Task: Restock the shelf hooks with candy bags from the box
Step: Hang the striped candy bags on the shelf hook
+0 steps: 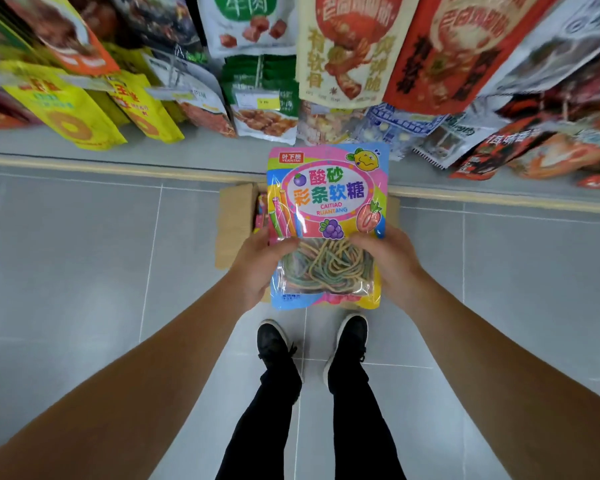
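- Hanging at far left above the floor: yellow snack bags [66, 109] with a ring-shaped snack printed on them; the writing is too blurred to read.
- Cardboard box [234, 223] sits open on the tiled floor against the shelf base, right at the person's feet, probably so stock is within a short reach; more pink-edged packs show inside its left wall.
- Left hand [257, 268] grips the candy bag's lower left edge, thumb over the front, fingers curled behind.
- Candy bag [326, 223] is held upright above the box, face toward the camera. Label reads "CAITIAO RUANTANG" under large Chinese characters, with a red tag "YEXIATAO" at top left; coloured candy strings show through the clear window. My guess is that the two-handed hold keeps the header on top, ready for a hook.
- Right hand [387, 261] clamps the lower right edge the same way.
- Hanging above right: beige pouch [343, 50] and red pouch [444, 46], both with Chinese print.
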The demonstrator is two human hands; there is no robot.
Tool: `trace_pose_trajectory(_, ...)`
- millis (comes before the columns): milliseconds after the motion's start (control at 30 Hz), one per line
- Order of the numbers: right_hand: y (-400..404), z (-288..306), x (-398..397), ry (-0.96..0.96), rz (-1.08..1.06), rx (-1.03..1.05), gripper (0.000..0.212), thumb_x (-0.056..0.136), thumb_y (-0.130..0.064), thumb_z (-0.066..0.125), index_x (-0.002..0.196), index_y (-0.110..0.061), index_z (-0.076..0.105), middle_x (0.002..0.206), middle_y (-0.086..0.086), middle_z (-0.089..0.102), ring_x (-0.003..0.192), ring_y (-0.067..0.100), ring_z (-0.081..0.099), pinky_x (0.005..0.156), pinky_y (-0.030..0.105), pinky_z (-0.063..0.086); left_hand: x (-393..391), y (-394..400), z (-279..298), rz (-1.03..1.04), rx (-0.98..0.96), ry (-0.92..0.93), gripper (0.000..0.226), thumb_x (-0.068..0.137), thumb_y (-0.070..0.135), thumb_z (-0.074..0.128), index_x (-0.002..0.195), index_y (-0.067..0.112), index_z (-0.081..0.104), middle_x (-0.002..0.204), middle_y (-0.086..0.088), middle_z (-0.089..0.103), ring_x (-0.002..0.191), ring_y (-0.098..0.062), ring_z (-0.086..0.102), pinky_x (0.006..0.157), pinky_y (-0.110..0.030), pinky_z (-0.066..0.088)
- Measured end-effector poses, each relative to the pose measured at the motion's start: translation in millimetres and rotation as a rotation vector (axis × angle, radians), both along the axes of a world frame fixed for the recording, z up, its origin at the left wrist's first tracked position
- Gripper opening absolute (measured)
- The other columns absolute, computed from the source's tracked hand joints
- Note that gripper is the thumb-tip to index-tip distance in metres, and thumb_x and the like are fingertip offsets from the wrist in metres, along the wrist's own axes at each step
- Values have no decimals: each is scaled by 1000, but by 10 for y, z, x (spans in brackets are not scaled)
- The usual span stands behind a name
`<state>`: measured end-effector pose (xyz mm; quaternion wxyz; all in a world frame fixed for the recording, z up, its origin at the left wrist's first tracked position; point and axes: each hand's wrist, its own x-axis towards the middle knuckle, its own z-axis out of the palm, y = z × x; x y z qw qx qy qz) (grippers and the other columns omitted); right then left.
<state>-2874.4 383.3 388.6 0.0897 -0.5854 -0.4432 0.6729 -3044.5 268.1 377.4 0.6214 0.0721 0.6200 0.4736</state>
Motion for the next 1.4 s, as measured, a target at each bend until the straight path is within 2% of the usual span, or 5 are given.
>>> trace_pose_trajectory(200,-21,1125,460,20,-133,67,37,53,-32,78,88,-20,77,92,11,77,90,34,74,87,61,56,354,225,1214,-101,25,150,23,83,19,71,104,26,71,108,-4,74,101,-27,71,95,-52,52)
trace_pose_trajectory(333,-77,1763,932,41,-209,106,30,59,-27,76,87,-16,77,92,13,77,91,35,73,88,62,55,739,267,1769,-164,81,232,47,62,42,77,106,25,73,105,-4,75,100,-27,71,97,-52,51)
trace_pose_trajectory(567,-157,2663,1956,135,-220,234,20,74,-19,76,90,-8,76,94,15,76,91,34,73,92,58,55,1775,150,2709,-136,186,240,29,83,16,70,113,15,70,106,-8,75,100,-28,71,95,-54,52)
trace_pose_trajectory(767,-268,3229,2939,239,-188,340,27,69,-25,76,94,-17,76,100,11,76,98,31,72,97,56,52,2769,87,3335,-131,319,290,17,90,6,64,103,15,72,99,-3,76,92,-19,72,89,-40,55)
trace_pose_trajectory(1400,656,4471,4127,348,-211,543,10,84,-11,74,83,-21,76,89,-8,77,100,19,68,98,42,48,3777,1242,4580,-157,572,308,16,90,18,68,104,12,73,105,-8,75,101,-27,70,92,-45,52)
